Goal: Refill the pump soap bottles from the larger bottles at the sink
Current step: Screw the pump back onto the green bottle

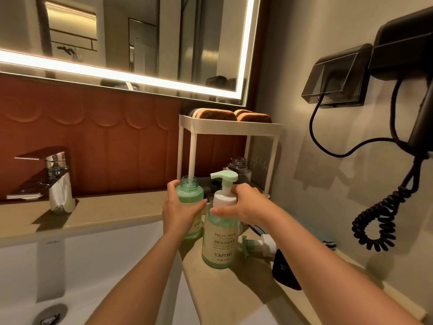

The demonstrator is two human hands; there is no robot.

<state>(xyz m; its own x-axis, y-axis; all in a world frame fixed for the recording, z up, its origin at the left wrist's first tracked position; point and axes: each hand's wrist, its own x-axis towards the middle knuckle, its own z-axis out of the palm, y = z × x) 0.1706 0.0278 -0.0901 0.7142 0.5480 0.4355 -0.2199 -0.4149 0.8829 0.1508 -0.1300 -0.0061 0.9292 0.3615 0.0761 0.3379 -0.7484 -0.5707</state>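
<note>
There, at the corner of the beige stone counter [117, 207], right of the white basin [93, 266], stood 2 translucent green plastic soap bottles, side by side and almost touching. The left hand [180, 212] was wrapped around the shoulder of the uncapped bottle [188, 193], thumb behind and fingers across the front. Its threaded neck gaped open, and green liquid sat high inside. The right hand [243, 205] pinched the white screw collar [223, 198] of the labelled pump bottle [219, 245], thumb in front and fingers behind, just under the mint-green pump head [223, 178]. It looked like a twist on that collar, though which way I could not tell. A 2nd pump, white and green [262, 247], lay on its side on the counter just right of that bottle, presumably the open one's.

Both bottles looked nearly full, so I judged them heavy for their size. The walls seemed thin and squeezable, and a hard grip on the open one could push soap out of the neck. Any drip would turn that smooth plastic slick. The collar was the place to turn, with the body held firm. The pump head was not, since it would dip and squirt.

Behind them, a dark uncapped bottle [237, 164] stood under the white plastic rack [232, 126].
</note>
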